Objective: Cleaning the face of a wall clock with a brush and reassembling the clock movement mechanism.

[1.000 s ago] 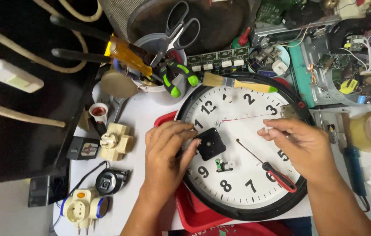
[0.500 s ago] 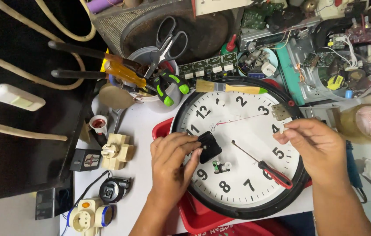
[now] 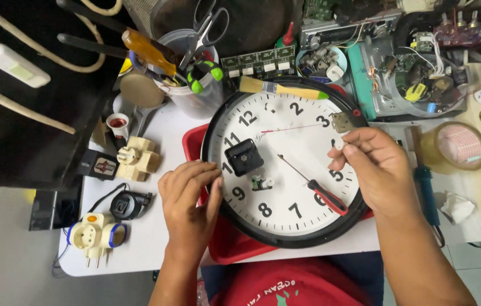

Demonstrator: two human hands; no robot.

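Wall clock [image 3: 308,150] flat on its back, face up, right in front of the person, resting on a red tray [image 3: 229,243] at the near edge of the white table.

Nearest to us, the left hand [image 3: 186,198]: fingers together and lightly curled, holding nothing, tips on the clock's left rim by the nine, steadying it. The right hand [image 3: 376,170] sits over the right rim by the four, thumb and forefinger pinched on something small and pale; what it is I cannot tell.

On the dial between the hands lie a black square movement box [image 3: 244,157], tilted near the centre, and just beside it a tiny white-and-green part [image 3: 262,182]. A red-handled screwdriver [image 3: 326,196] lies on the face, tip pointing toward the centre, touched by neither hand. By the three there's a small metal plate [image 3: 342,122].

My read: this is the mechanism stage, movement loose on the face and small pieces being handled. Whatever follows calls for a steady left hand on the rim and a fine, careful grip from the right, since these bits are easily dropped.

Further back, a paintbrush [image 3: 283,89] lies across the top rim. Left of that stands a cup of tools [image 3: 192,85], with cream plug adapters [image 3: 138,158] nearer the table's left side. Farthest off, opened electronics [image 3: 416,73] with loose wires.
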